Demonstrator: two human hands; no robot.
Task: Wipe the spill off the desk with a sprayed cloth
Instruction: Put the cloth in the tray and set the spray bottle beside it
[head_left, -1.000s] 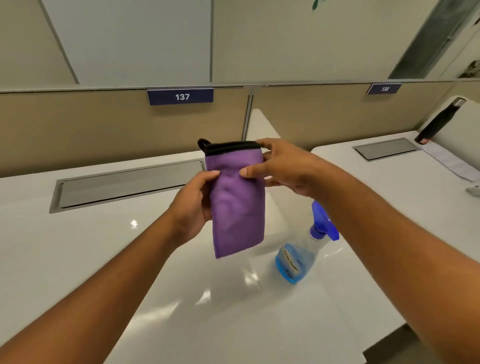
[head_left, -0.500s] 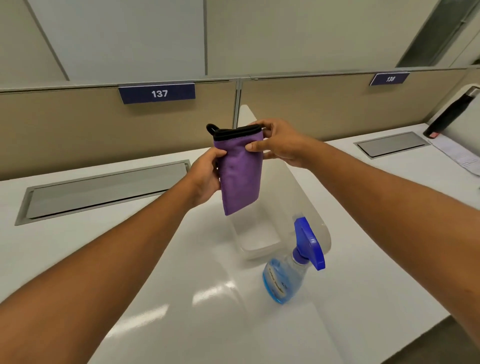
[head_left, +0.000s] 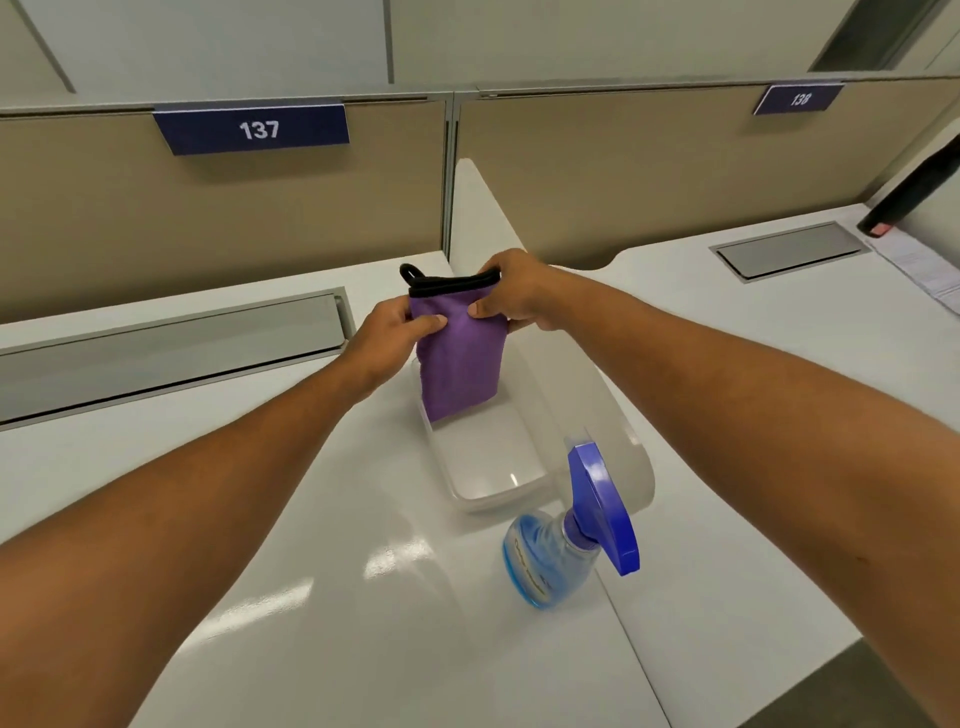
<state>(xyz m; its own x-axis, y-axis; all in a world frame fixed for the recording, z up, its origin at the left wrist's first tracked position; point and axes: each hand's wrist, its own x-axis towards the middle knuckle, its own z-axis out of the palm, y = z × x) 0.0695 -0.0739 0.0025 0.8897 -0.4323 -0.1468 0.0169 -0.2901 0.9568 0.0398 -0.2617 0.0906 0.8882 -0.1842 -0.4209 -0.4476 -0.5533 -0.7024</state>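
A folded purple cloth (head_left: 460, 364) with a black edge and loop hangs upright between both hands. My left hand (head_left: 392, 332) pinches its left side and my right hand (head_left: 511, 293) grips its top right corner. The cloth's lower end dips into a clear plastic tub (head_left: 480, 470) standing on the white desk (head_left: 332, 597). A spray bottle (head_left: 563, 553) with blue liquid and a blue trigger head stands on the desk near the tub's front right corner. No spill is visible on the desk.
A grey cable hatch (head_left: 166, 353) lies in the desk at the left. A white divider (head_left: 483, 208) separates the neighbouring desk, which has its own hatch (head_left: 789, 249) and papers (head_left: 924, 265). Beige partition panels carry the labels 137 (head_left: 257, 129) and 138 (head_left: 799, 98).
Both hands have moved the cloth away from me and lower, so its bottom end now hangs inside the tub. The view has tilted down and the bottle appears closer.
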